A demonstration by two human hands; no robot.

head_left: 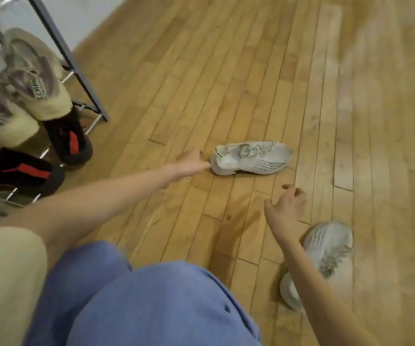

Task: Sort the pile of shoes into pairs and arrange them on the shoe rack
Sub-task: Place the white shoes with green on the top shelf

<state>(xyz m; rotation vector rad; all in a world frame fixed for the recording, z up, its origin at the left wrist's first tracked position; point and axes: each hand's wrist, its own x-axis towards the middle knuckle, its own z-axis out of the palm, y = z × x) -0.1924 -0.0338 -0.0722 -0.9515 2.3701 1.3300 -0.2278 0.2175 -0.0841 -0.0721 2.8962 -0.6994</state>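
Two white sneakers on floor; shoe rack at left edge.
Left hand [192, 164] fingers touch far white sneaker [251, 158] heel, grasp unclear; right hand [286, 208], fingers loosely spread, empty, above near white sneaker [326, 250]; shoe rack [76, 68] holds pairs.

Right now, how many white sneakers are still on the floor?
2. One white sneaker lies further out on the floor, its heel at the left hand. The other white sneaker lies nearer, partly behind the right forearm. Others may lie out of view.

Soft, even indoor light; edges motion-blurred and wide-angle warped.
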